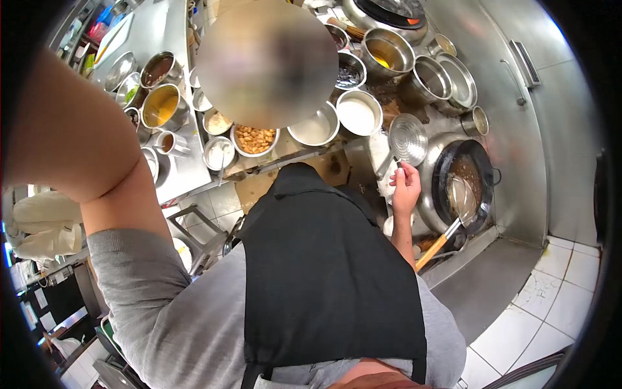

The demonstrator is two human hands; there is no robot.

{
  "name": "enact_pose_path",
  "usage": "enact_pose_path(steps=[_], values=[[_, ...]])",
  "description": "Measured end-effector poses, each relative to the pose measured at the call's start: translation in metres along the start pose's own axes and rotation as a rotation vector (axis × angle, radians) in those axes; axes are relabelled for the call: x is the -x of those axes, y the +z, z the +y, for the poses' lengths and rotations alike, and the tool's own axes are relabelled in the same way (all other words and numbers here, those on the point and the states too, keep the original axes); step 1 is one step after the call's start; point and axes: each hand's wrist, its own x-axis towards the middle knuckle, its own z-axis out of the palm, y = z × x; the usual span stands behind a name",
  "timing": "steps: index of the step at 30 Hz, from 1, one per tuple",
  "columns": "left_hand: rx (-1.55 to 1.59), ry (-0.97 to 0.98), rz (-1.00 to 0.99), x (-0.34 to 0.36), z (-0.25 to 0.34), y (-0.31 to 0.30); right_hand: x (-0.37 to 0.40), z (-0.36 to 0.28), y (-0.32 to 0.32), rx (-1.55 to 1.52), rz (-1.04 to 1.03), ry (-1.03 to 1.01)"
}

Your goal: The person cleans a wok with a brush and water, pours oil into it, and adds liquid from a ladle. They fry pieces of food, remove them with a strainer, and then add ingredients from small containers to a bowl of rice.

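My right hand (406, 188) is closed at the near edge of a round perforated metal ladle (408, 139), its fingers curled where the handle meets the bowl. The handle itself is mostly hidden by my fingers. To the right of this hand, a black wok (479, 172) holds brown liquid. A wire strainer (462, 196) with a wooden handle (433, 249) rests across the wok. On the other side, my left arm is raised close to the camera, and its hand lies outside the picture.
Metal pots and bowls crowd the counter, including a bowl of browned pieces (255, 139) and a white-filled pot (358, 113). A pot of yellow liquid (163, 107) stands on the left steel table (170, 32). A metal stool (204, 233) is at my left. A blurred patch covers the top centre.
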Motion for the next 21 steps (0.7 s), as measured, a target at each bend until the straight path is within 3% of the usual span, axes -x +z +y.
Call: enact_pose_path(steps=[7, 10, 21], values=[[-0.064, 0.067, -0.096, -0.009, 0.023, -0.022, -0.010, -0.013, 0.058, -0.051, -0.080, -0.013], [-0.085, 0.128, -0.171, -0.006, 0.044, -0.018, -0.018, -0.005, 0.066, -0.063, -0.182, 0.072], [-0.167, 0.101, -0.293, 0.004, 0.107, 0.032, -0.100, -0.029, 0.079, -0.027, -0.355, -0.141]])
